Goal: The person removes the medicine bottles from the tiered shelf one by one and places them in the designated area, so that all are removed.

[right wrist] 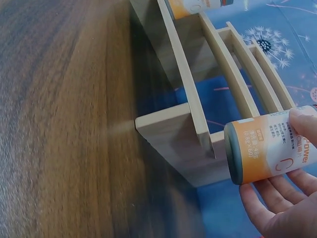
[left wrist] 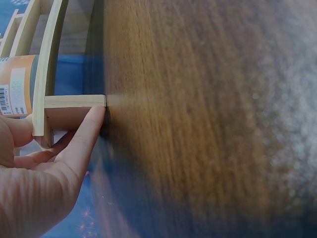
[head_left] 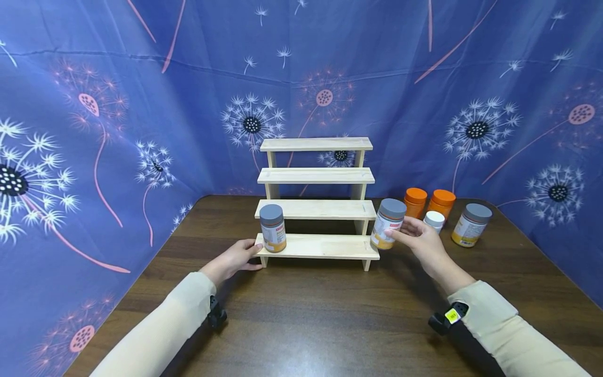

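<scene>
A four-tier wooden step shelf [head_left: 325, 209] stands on the table. My left hand [head_left: 236, 258] grips the left end of its lowest tier, thumb on top and the other fingers against the side and leg [left wrist: 74, 101]. Just beside that thumb, a supplement bottle with a grey lid [head_left: 272, 228] stands upright on the lowest tier. In my right hand [head_left: 424, 246], another grey-lidded bottle [head_left: 387, 224] with a white and orange label is held between thumb and fingers. It tilts slightly at the right end of the lowest tier, and in the right wrist view its base [right wrist: 235, 153] hangs just beyond the tier's end.
Behind my right hand stand two orange bottles [head_left: 415, 202] and a small white-capped bottle [head_left: 434, 220]. Farther right is another grey-lidded bottle [head_left: 471, 225]. A blue dandelion-print cloth [head_left: 198, 115] hangs behind the brown wooden table [head_left: 320, 314].
</scene>
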A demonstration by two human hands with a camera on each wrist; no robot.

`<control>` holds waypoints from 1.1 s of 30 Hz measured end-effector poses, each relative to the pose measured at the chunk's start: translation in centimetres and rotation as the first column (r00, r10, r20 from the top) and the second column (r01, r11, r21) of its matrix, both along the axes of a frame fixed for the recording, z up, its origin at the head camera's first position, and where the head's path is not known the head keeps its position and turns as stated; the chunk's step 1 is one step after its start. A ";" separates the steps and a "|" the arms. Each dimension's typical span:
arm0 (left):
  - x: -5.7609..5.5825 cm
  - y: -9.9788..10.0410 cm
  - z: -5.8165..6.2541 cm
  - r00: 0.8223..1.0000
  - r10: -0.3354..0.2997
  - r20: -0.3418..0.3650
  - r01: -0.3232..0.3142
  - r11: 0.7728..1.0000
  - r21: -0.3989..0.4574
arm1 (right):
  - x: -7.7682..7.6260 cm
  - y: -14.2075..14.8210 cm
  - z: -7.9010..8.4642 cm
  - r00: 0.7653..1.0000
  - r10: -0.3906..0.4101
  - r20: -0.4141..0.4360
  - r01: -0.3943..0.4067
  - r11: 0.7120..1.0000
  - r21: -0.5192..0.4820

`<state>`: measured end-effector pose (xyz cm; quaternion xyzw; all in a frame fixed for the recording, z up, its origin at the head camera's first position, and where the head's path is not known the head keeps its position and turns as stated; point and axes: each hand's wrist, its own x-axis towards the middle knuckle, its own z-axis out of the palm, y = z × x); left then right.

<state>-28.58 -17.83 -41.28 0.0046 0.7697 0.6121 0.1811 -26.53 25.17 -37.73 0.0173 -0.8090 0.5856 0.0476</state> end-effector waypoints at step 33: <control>-0.1 -0.1 -0.2 1.000 0.003 -0.006 -0.003 1.000 0.003 | -5.0 0.8 -2.8 0.986 -0.168 -0.015 0.168 0.984 0.057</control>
